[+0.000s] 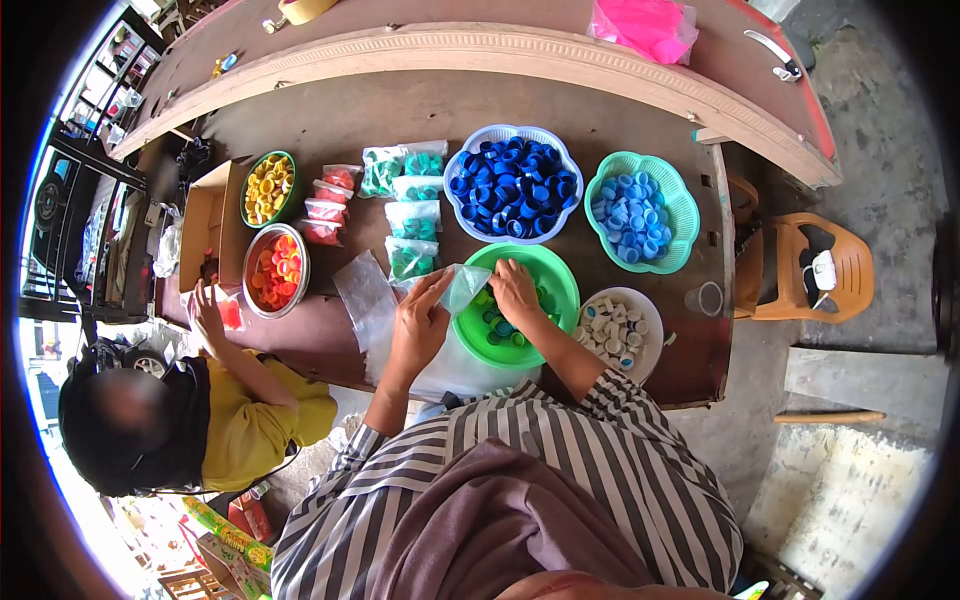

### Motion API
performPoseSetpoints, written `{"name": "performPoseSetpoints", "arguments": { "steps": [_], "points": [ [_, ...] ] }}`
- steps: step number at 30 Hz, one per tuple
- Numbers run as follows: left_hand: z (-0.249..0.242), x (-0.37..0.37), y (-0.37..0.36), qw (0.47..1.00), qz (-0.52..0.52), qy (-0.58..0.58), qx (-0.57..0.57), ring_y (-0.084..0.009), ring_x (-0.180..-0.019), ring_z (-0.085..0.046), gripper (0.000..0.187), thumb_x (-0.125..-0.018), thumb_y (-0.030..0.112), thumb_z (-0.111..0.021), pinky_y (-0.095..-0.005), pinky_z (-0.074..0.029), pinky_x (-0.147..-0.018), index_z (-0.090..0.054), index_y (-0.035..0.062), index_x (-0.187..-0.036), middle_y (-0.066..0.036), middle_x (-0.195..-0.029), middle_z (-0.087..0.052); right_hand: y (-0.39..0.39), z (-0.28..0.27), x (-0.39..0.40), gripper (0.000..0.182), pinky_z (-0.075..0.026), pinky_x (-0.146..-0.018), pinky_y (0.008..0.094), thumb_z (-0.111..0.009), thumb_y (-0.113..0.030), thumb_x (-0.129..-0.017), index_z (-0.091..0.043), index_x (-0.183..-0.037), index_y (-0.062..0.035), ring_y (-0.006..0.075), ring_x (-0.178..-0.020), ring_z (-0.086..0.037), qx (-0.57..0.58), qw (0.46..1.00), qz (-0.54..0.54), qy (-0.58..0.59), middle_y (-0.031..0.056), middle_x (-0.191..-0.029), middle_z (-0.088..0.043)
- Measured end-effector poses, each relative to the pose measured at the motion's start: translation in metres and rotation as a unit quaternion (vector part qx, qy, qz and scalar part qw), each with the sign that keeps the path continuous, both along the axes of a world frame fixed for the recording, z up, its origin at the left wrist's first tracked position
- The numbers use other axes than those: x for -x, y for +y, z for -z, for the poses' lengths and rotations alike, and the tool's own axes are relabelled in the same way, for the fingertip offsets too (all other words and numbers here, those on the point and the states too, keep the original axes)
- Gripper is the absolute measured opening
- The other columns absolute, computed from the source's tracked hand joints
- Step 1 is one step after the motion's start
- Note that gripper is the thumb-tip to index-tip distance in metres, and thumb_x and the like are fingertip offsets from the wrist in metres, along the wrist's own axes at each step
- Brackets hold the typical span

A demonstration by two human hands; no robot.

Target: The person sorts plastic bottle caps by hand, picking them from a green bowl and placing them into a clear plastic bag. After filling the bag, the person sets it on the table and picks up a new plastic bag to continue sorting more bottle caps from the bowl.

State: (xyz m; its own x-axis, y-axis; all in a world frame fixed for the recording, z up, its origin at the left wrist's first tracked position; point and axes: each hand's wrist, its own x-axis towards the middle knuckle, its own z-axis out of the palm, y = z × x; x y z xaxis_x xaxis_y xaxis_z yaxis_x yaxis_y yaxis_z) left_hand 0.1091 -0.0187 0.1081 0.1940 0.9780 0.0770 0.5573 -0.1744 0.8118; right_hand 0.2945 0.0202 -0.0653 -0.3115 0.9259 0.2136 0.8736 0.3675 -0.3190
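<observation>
My left hand (420, 325) pinches a clear plastic bag (462, 290), its mouth reaching over the rim of a bright green basin (568, 305). Green bottle caps (500, 325) lie in that basin. My right hand (515, 290) is over the basin at the bag's mouth, fingers curled down; what they hold, if anything, is hidden. Flat empty plastic bags (365, 295) lie beside my left hand. Filled bags of green caps (411, 220) are lined up beyond it, next to small bags of red caps (325, 210).
Dark blue caps (515, 185) fill a basket at the back; light blue caps (630, 220) and white caps (612, 330) sit in containers rightward. Leftward are bowls of yellow caps (268, 190) and orange caps (275, 272). Another person's hand (207, 318) rests near a cardboard box (208, 225).
</observation>
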Motion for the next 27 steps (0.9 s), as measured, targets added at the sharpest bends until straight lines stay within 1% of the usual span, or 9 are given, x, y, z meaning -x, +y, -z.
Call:
{"name": "performPoseSetpoints", "arguments": {
  "steps": [7,10,13,17,19,21,23,26,27],
  "points": [
    [0.010,0.003,0.002,0.999,0.005,0.008,-0.051,-0.0268,-0.091,-0.066,0.057,-0.074,-0.011,-0.049,-0.0295,-0.051,-0.071,-0.060,0.0061,-0.127,-0.016,-0.123,-0.062,-0.002,-0.012,-0.018,0.004,-0.045,-0.079,0.0387,-0.063,-0.010,-0.080,-0.065,-0.077,-0.0082,0.0248,-0.092,-0.054,0.041,0.999,0.030,0.006,0.0064,-0.089,-0.055],
    [0.009,0.001,0.002,0.999,0.009,0.003,-0.050,-0.0265,-0.092,-0.066,0.057,-0.075,-0.011,-0.049,-0.0291,-0.051,-0.071,-0.060,0.0061,-0.128,-0.016,-0.123,-0.062,-0.002,-0.019,-0.033,0.010,-0.048,-0.071,0.0381,-0.071,-0.002,-0.074,-0.064,-0.081,-0.0057,0.0254,-0.080,-0.060,0.141,0.945,0.064,0.287,0.0069,-0.084,-0.061],
    [0.007,-0.002,0.000,0.999,0.012,0.000,-0.049,-0.0250,-0.087,-0.066,0.056,-0.075,-0.011,-0.050,-0.0291,-0.051,-0.069,-0.060,0.0059,-0.127,-0.016,-0.123,-0.062,-0.007,-0.045,-0.042,0.010,-0.049,-0.068,0.0293,-0.063,0.003,-0.083,-0.063,-0.091,-0.0024,0.0172,-0.074,-0.062,0.204,0.853,0.105,0.470,0.0073,-0.091,-0.065],
    [0.008,-0.004,-0.007,0.999,0.017,0.000,-0.045,-0.0234,-0.081,-0.065,0.055,-0.075,-0.010,-0.050,-0.0289,-0.050,-0.065,-0.060,0.0054,-0.128,-0.016,-0.123,-0.061,-0.024,-0.121,-0.018,0.017,-0.049,-0.070,0.0287,-0.060,0.010,-0.082,-0.058,-0.095,-0.0012,0.0171,-0.078,-0.061,-0.042,0.856,0.122,0.500,0.0080,-0.091,-0.062],
    [0.012,-0.004,-0.010,0.997,0.012,-0.008,-0.078,-0.0128,-0.062,-0.056,0.060,-0.073,-0.011,-0.051,-0.0261,-0.046,-0.057,-0.061,0.0092,-0.129,-0.014,-0.122,-0.062,-0.032,-0.143,0.001,0.018,-0.050,-0.073,0.0316,-0.062,0.008,-0.082,-0.058,-0.095,-0.0027,0.0213,-0.084,-0.062,-0.097,0.841,0.079,0.525,0.0089,-0.096,-0.061],
    [0.015,-0.003,-0.013,0.996,0.007,-0.014,-0.088,-0.0126,-0.061,-0.056,0.060,-0.073,-0.011,-0.051,-0.0261,-0.046,-0.057,-0.060,0.0090,-0.129,-0.014,-0.122,-0.062,-0.027,-0.148,0.006,0.018,-0.049,-0.078,0.0360,-0.064,0.005,-0.082,-0.059,-0.097,-0.0042,0.0260,-0.088,-0.062,-0.131,0.927,-0.067,0.345,0.0097,-0.099,-0.062],
    [0.016,0.002,-0.016,0.995,-0.001,-0.019,-0.100,-0.0124,-0.061,-0.055,0.060,-0.073,-0.011,-0.051,-0.0262,-0.045,-0.056,-0.060,0.0089,-0.129,-0.014,-0.121,-0.062,-0.027,-0.151,0.011,0.016,-0.049,-0.082,0.0389,-0.063,0.002,-0.084,-0.061,-0.098,-0.0051,0.0283,-0.092,-0.062,-0.091,0.950,-0.096,0.283,0.0099,-0.100,-0.062],
    [0.013,0.012,-0.023,0.993,-0.026,0.003,-0.111,-0.0119,-0.060,-0.054,0.060,-0.074,-0.011,-0.051,-0.0257,-0.045,-0.056,-0.060,0.0089,-0.129,-0.014,-0.121,-0.062,-0.017,-0.140,0.004,0.011,-0.050,-0.083,0.0375,-0.060,0.000,-0.087,-0.062,-0.096,-0.0048,0.0281,-0.089,-0.062,-0.013,0.891,0.034,0.452,0.0094,-0.097,-0.062],
    [0.011,0.016,-0.025,0.994,-0.028,0.001,-0.105,-0.0186,-0.072,-0.060,0.059,-0.074,-0.010,-0.050,-0.0285,-0.048,-0.062,-0.059,0.0072,-0.129,-0.015,-0.121,-0.061,-0.010,-0.123,-0.002,0.009,-0.049,-0.083,0.0391,-0.061,-0.004,-0.088,-0.063,-0.096,-0.0056,0.0284,-0.089,-0.061,-0.015,0.906,0.059,0.418,0.0095,-0.094,-0.062]
  ]
}}
